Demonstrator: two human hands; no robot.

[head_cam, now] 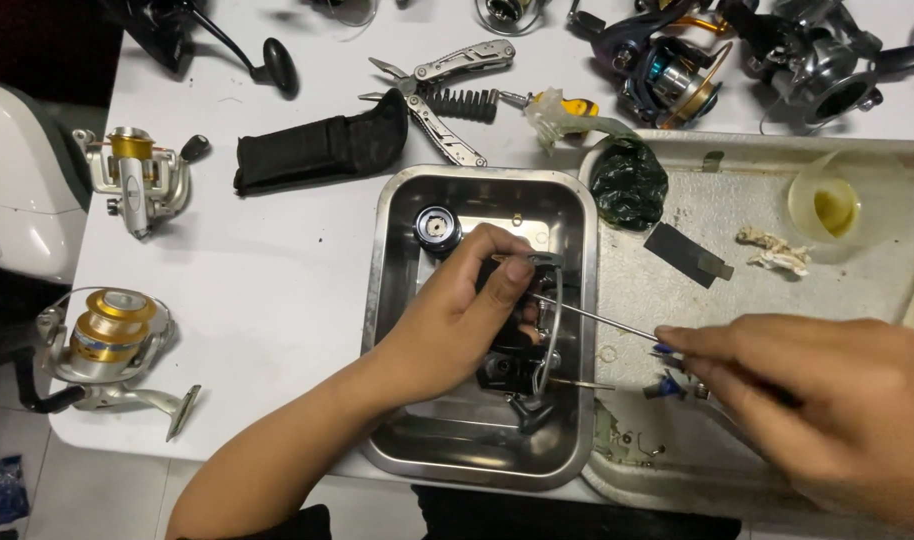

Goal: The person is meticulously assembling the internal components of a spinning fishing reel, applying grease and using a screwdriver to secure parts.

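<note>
Closest to the lens, the right hand [827, 400] pinches the handle of a thin screwdriver [602, 322], fingers wrapped tight around it, the blue-tipped grip mostly hidden under the knuckles. Its slim steel shaft runs leftward to the dark fishing reel [522, 350] that the left hand [457, 320] clamps firmly over the steel pan [477, 460], thumb pressed on top of the reel body and the wire bail looping below. Exactly where the tip meets the reel is hard to make out, probably a small screw on the side plate.

To do this well, keep the shaft in line with the screw, press straight in while turning slowly, and hold the reel low over the pan so that anything loose drops inside.

That pan is brushed stainless, rounded at the corners, with a small black round knob [438, 229] lying at its far end. Beside it sits a scuffed, dull metal tray [877, 150] bearing a crumpled dark green bag [629, 183], a flat dark strip [682, 253], a scrap of whitish rag [774, 250] and a clear cup [827, 205] with yellowish oil.

On the white table [277, 280], two silver reels with gold spools [112, 345] lie at the left. Farther off are a black fabric pouch [322, 148], an opened steel multi-tool [442, 90] with a row of bits, and several more glossy reels [677, 75] along the far edge.
</note>
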